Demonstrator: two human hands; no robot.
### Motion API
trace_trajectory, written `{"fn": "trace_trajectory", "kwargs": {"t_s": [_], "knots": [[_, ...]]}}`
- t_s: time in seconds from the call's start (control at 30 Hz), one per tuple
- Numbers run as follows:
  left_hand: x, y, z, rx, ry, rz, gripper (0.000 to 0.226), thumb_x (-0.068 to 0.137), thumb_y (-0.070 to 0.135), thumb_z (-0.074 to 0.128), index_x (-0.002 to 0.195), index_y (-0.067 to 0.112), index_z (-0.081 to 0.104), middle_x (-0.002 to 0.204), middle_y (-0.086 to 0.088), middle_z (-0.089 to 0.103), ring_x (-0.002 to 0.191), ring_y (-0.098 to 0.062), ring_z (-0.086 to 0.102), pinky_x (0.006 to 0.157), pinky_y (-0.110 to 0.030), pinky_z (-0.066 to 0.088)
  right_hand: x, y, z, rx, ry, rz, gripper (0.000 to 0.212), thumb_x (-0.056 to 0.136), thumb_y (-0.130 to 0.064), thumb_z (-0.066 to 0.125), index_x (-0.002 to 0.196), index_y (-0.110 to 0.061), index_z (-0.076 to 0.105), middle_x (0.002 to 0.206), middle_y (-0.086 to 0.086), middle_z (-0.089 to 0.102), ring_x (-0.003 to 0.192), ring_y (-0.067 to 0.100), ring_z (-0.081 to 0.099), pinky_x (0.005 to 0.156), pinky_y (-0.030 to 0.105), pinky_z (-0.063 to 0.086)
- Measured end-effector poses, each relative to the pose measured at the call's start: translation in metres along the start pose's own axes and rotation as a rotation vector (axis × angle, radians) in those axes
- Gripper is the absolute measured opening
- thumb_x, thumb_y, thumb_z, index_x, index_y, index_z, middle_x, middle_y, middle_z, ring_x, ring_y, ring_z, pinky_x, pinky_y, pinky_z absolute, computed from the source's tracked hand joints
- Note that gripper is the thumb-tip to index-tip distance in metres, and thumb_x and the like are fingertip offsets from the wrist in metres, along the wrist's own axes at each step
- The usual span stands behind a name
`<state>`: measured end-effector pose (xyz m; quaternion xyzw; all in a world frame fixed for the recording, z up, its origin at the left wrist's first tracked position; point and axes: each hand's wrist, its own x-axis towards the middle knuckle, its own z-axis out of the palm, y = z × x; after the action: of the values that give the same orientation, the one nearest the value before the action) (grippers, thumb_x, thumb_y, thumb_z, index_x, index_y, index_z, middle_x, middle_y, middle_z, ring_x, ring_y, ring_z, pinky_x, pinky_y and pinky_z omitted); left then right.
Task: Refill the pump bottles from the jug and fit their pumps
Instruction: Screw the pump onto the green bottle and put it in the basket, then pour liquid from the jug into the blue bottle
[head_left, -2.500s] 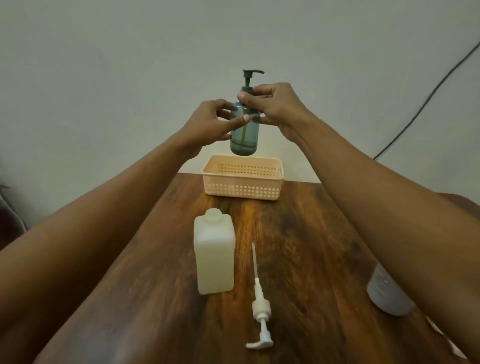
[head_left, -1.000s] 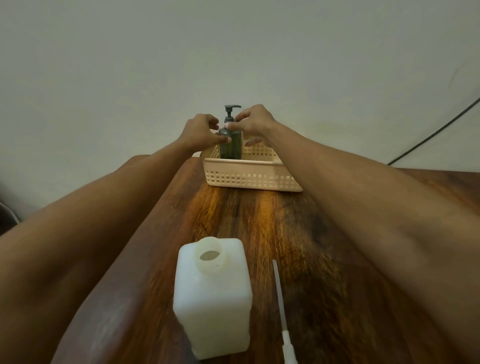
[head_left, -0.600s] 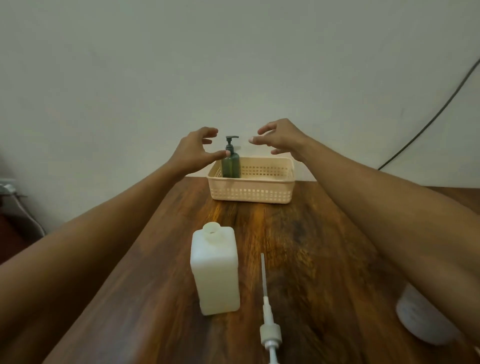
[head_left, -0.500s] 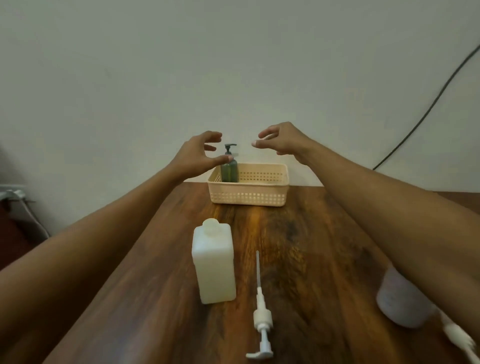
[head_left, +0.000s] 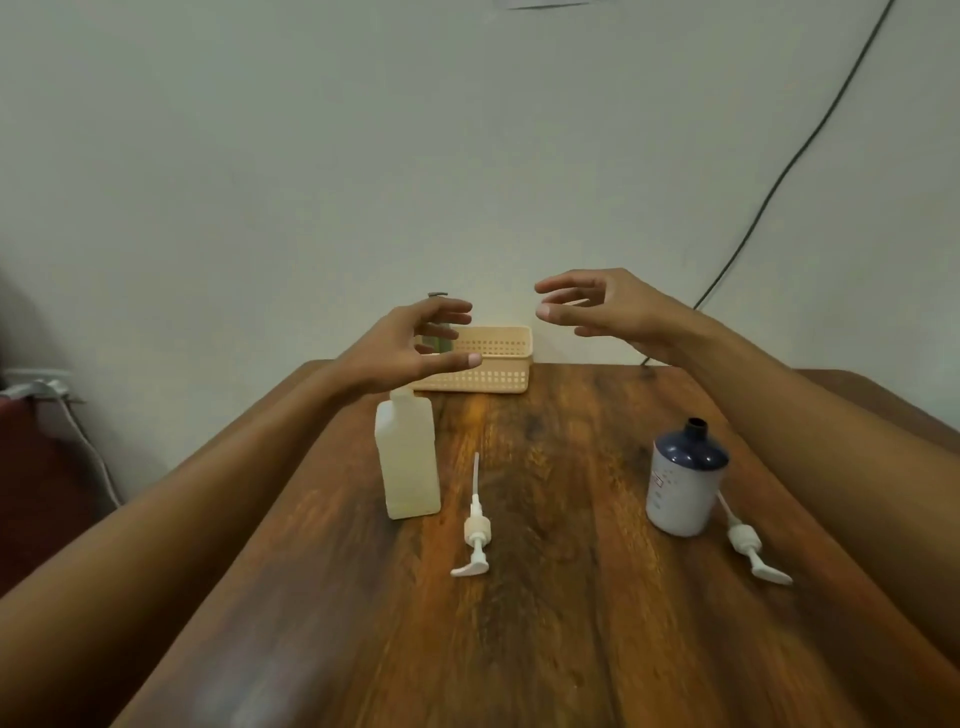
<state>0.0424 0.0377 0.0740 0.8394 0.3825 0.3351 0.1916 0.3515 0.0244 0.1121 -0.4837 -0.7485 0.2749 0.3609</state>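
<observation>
A: How does the light fall?
B: Dim, soft and even; the wall looks grey-green. A warm sheen runs down the middle of the table, brightest at the far end.
A: Any shadows?
B: Only faint ones, under the forearms.
A: And sharpness?
B: Fair in the centre; the near left and right edges are stretched and soft.

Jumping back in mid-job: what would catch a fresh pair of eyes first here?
The empty left hand and right hand hover, fingers spread, over the far end of the table, in front of the basket. Below them the jug stands upright beside a loose pump. At right a capless bottle stands with a second pump lying by it.
</observation>
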Motion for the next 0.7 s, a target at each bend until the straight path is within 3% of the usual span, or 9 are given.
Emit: {"fn": "trace_trajectory", "kwargs": {"t_s": [0.1, 0.27, 0.4, 0.5, 0.63, 0.7], "knots": [[-0.006, 0.004, 0.006, -0.016, -0.002, 0.003, 0.078, 0.083, 0.057, 0.077, 0.15, 0.028, 0.05, 0.142, 0.011, 0.061, 0.125, -0.009, 0.063, 0.092, -0.018, 0.054, -0.014, 0.003, -0.001, -0.004, 0.009, 0.002, 0.051, 0.095, -0.045, 0.079, 0.142, -0.03, 0.068, 0.139, -0.003, 0.07, 0.131, 0.018, 0.064, 0.109, 0.041, 0.056], [-0.013, 0.004, 0.003, -0.044, 0.038, 0.008, 0.087, 0.073, 0.071, 0.076, 0.147, 0.031, 0.052, 0.138, 0.017, 0.063, 0.122, -0.006, 0.065, 0.094, -0.025, 0.057, -0.035, 0.009, -0.015, 0.036, 0.038, -0.034, 0.055, 0.088, -0.051, 0.08, 0.139, -0.035, 0.07, 0.135, -0.006, 0.073, 0.124, 0.011, 0.07, 0.104, 0.037, 0.06], [-0.033, -0.018, 0.004, -0.041, 0.167, -0.112, 0.078, 0.073, 0.074, 0.077, 0.14, 0.04, 0.055, 0.128, 0.021, 0.063, 0.106, 0.0, 0.067, 0.082, -0.024, 0.059, -0.065, 0.035, -0.034, 0.091, 0.143, -0.013, 0.054, 0.087, -0.059, 0.078, 0.135, -0.036, 0.072, 0.13, -0.006, 0.077, 0.117, 0.011, 0.076, 0.103, 0.041, 0.062], [-0.054, -0.04, 0.013, -0.071, 0.218, -0.217, 0.075, 0.073, 0.075, 0.077, 0.137, 0.043, 0.052, 0.124, 0.025, 0.06, 0.1, 0.006, 0.063, 0.073, -0.016, 0.051, -0.089, 0.061, -0.045, 0.124, 0.218, 0.051, 0.062, 0.083, -0.062, 0.076, 0.136, -0.03, 0.072, 0.127, -0.002, 0.079, 0.117, 0.014, 0.077, 0.107, 0.048, 0.06], [-0.073, -0.058, 0.034, -0.119, 0.253, -0.276, 0.075, 0.07, 0.073, 0.078, 0.135, 0.044, 0.053, 0.128, 0.021, 0.056, 0.1, 0.005, 0.058, 0.072, -0.016, 0.046, -0.119, 0.093, -0.046, 0.168, 0.245, 0.137, 0.065, 0.074, -0.064, 0.08, 0.131, -0.035, 0.072, 0.131, 0.0, 0.077, 0.124, 0.018, 0.073, 0.109, 0.049, 0.058], [-0.08, -0.062, 0.042, -0.18, 0.256, -0.299, 0.08, 0.062, 0.077, 0.077, 0.131, 0.045, 0.052, 0.125, 0.021, 0.056, 0.103, 0.002, 0.058, 0.073, -0.017, 0.046, -0.13, 0.106, -0.04, 0.19, 0.236, 0.178, 0.059, 0.073, -0.063, 0.082, 0.127, -0.041, 0.073, 0.133, -0.002, 0.075, 0.128, 0.019, 0.07, 0.103, 0.046, 0.06]]}}
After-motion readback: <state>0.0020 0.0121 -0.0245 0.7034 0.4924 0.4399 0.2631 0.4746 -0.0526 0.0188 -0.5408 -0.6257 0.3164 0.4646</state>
